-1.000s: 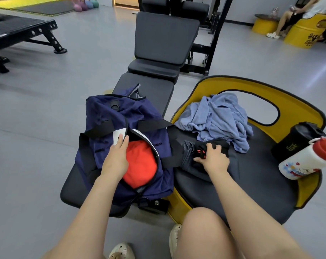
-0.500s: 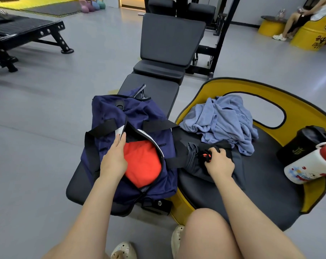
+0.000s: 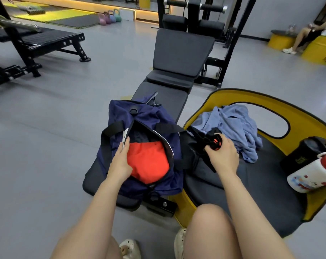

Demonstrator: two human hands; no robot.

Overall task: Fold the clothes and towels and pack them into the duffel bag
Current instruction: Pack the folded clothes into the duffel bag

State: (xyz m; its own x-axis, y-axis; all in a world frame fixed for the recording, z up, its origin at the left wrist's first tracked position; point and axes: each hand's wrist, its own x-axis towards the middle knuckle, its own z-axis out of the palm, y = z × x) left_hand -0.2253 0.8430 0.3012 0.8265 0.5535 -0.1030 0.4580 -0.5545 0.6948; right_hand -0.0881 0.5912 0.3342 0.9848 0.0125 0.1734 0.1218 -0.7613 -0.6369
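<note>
Sitting on the bench [image 3: 164, 101], the navy duffel bag [image 3: 139, 146] gapes open, orange garment [image 3: 148, 162] inside. Left hand [image 3: 120, 161] lies flat along its 9 o'clock rim; right hand [image 3: 222, 155] grips black shorts [image 3: 201, 146], blue towel [image 3: 231, 126] at 1 o'clock.

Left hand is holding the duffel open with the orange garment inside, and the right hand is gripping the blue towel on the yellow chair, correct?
Not quite. In the head view the right hand has its grip on the black garment with orange marks, not the blue towel, which lies untouched behind it. The rest is right.
</note>
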